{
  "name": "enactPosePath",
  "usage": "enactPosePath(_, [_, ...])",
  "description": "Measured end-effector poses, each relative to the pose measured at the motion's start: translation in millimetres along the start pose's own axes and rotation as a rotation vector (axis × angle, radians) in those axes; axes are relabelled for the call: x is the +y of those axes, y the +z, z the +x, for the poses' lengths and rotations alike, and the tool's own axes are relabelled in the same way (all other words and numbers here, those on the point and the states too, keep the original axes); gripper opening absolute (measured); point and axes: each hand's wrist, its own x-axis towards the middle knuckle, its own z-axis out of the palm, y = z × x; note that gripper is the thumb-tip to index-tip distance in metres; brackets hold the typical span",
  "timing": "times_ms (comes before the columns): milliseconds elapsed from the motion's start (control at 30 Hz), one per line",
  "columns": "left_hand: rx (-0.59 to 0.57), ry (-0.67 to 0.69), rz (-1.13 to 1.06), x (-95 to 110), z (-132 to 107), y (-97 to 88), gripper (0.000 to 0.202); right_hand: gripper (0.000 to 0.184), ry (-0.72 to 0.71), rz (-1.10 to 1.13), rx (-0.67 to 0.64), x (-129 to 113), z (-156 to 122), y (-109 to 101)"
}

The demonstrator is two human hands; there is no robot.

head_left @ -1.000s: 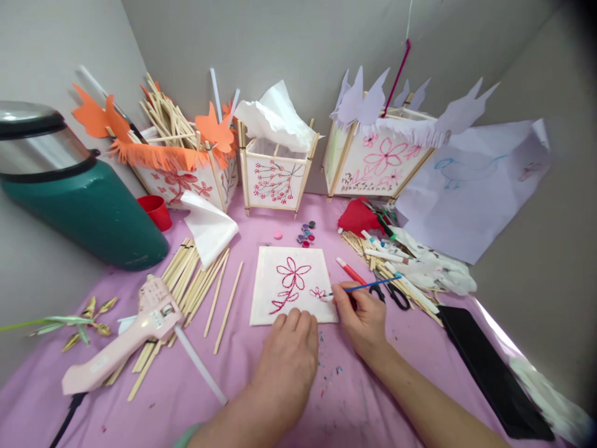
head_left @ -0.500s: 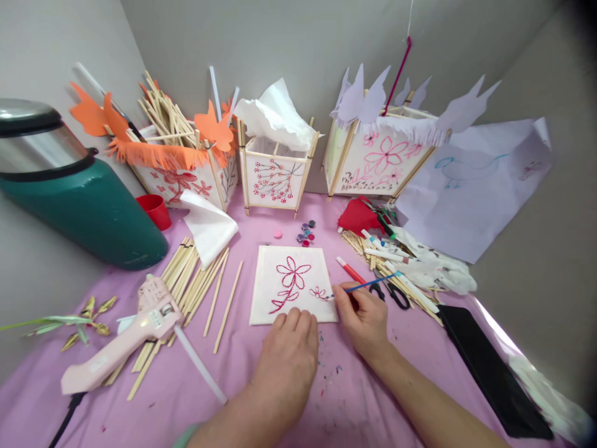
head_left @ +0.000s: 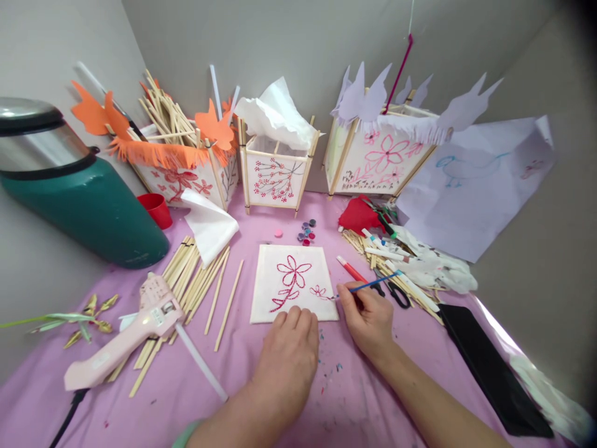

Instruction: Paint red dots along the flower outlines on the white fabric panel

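Note:
A square white paper panel (head_left: 280, 298) with a red painted flower lies on the pink tablecloth (head_left: 224, 398). My left hand (head_left: 289, 361) rests flat on the panel's near edge, fingers together and stretched out, pressing it down. My right hand (head_left: 368, 320) pinches a thin blue paintbrush (head_left: 373, 284), whose tip touches the panel's right edge beside a small red flower. A red marker (head_left: 351, 269) lies just beyond my right hand.
A pink glue gun (head_left: 125, 339) and loose bamboo sticks (head_left: 200, 280) lie at left. A green flask (head_left: 79, 199) leans at far left. Three paper lanterns (head_left: 277, 177) stand at the back. Small paint pots (head_left: 305, 233), black scissors (head_left: 396, 295), markers and a black slab (head_left: 489, 367) are at right.
My right hand and the brush have shifted slightly right, the tip moving from the small flower towards the panel's right edge. The left hand stays put.

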Motion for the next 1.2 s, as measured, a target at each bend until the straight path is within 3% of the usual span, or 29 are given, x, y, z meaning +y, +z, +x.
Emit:
enactPosePath(900, [0.012,0.006,0.003,-0.1,0.7,-3.3,0.025,0.014,0.130,0.160,-0.034,-5.0,0.4,11.9])
enactPosePath(1200, [-0.014,-0.004,-0.013,-0.2,0.9,-3.0,0.025,0.017,0.217,0.175,0.076,-0.1,-0.3,7.7])
